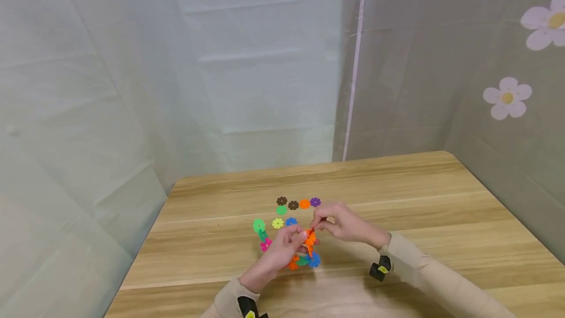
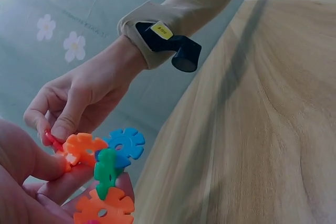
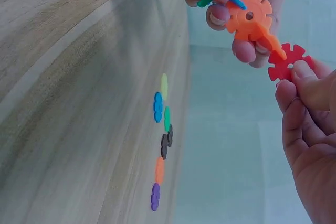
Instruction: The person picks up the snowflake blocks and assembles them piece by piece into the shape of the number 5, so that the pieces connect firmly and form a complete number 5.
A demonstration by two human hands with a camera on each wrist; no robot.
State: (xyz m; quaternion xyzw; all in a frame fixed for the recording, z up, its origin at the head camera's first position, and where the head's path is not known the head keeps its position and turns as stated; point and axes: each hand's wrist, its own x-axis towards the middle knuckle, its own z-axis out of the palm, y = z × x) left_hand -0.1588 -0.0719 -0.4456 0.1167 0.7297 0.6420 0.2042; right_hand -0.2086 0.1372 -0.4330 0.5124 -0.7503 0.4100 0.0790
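Note:
My left hand (image 1: 279,251) holds a chain of interlocking plastic snowflake discs, gripping it near an orange disc (image 3: 242,28). Between thumb and fingers, my right hand (image 1: 343,223) pinches a red snowflake disc (image 3: 278,70). The red disc's edge meets another orange disc, seen edge-on, at the chain's end. From there the chain passes through a blue disc (image 2: 135,141), a green disc (image 2: 106,167) and a lower orange disc (image 2: 113,211). A pink disc (image 1: 266,245) and a bright green disc (image 1: 259,225) show left of my left hand, which hides part of the chain.
Loose discs lie on the wooden table (image 1: 397,185) beyond my hands: a yellow one (image 1: 277,223), a blue one (image 1: 291,221), a green one (image 1: 281,210), two dark brown ones, an orange one (image 1: 304,203) and a purple one (image 1: 315,201). Pale curtains (image 1: 265,72) hang behind the table.

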